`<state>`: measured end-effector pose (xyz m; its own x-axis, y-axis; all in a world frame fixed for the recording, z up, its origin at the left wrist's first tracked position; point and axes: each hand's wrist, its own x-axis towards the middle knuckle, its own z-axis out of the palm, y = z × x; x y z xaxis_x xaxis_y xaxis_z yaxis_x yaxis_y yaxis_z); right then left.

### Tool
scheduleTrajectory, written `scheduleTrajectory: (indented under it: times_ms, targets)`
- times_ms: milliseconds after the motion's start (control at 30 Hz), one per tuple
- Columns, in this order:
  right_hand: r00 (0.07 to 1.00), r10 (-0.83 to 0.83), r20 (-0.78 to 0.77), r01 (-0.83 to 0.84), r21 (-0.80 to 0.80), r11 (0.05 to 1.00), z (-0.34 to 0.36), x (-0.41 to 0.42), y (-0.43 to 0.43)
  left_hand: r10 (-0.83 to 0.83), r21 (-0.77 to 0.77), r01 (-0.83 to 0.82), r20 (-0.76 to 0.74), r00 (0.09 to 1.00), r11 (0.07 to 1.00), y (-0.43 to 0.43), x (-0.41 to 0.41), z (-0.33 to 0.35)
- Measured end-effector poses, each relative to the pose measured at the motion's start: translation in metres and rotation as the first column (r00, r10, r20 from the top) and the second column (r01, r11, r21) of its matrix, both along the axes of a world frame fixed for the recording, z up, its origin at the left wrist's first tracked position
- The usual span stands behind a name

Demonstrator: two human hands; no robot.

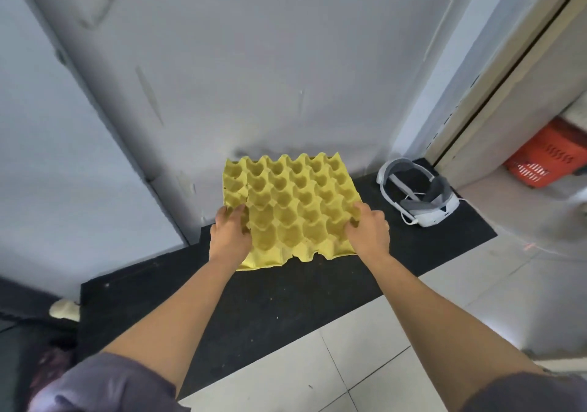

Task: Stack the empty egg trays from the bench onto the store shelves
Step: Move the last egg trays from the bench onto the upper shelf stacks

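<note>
A yellow moulded egg tray [290, 202] with empty cups lies on a low black bench [254, 297] against the grey wall. Its near edge looks torn and ragged. My left hand [230, 230] grips the tray's near left edge, fingers curled into the cups. My right hand [368, 225] grips the near right edge the same way. Both arms reach forward from the bottom of the view. No store shelves show here.
A white and grey headset [419, 198] lies on the bench to the right of the tray. A red plastic basket [546, 157] sits behind a door frame at far right. White floor tiles [365, 364] lie in front of the bench. A pale object [65, 309] sits at far left.
</note>
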<state>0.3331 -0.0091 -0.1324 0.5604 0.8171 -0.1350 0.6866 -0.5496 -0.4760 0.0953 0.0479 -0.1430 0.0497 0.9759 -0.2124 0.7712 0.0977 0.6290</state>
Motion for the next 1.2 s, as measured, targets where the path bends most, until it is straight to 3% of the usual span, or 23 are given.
scheduleTrajectory:
  times_ms: [233, 500, 833, 1200]
  targets:
    - [0.998, 0.022, 0.067, -0.035, 0.191, 0.981, 0.155, -0.013, -0.018, -0.01, 0.169, -0.01, 0.113, 0.994, 0.986, -0.018, -0.024, 0.152]
    - [0.993, 0.1, 0.057, -0.115, 0.46, 0.881, 0.263, -0.041, -0.059, 0.022, 0.414, -0.133, 0.262, 0.965, 0.9, -0.083, -0.062, 0.276]
    - [0.955, 0.294, 0.042, -0.253, 0.637, 0.729, 0.33, -0.14, -0.16, 0.136, 0.621, -0.308, 0.309, 0.941, 0.721, -0.251, -0.162, 0.346]
    - [0.818, 0.574, 0.04, -0.385, 0.779, 0.495, 0.406, -0.308, -0.225, 0.367, 0.767, -0.439, 0.284, 0.886, 0.467, -0.393, -0.305, 0.435]
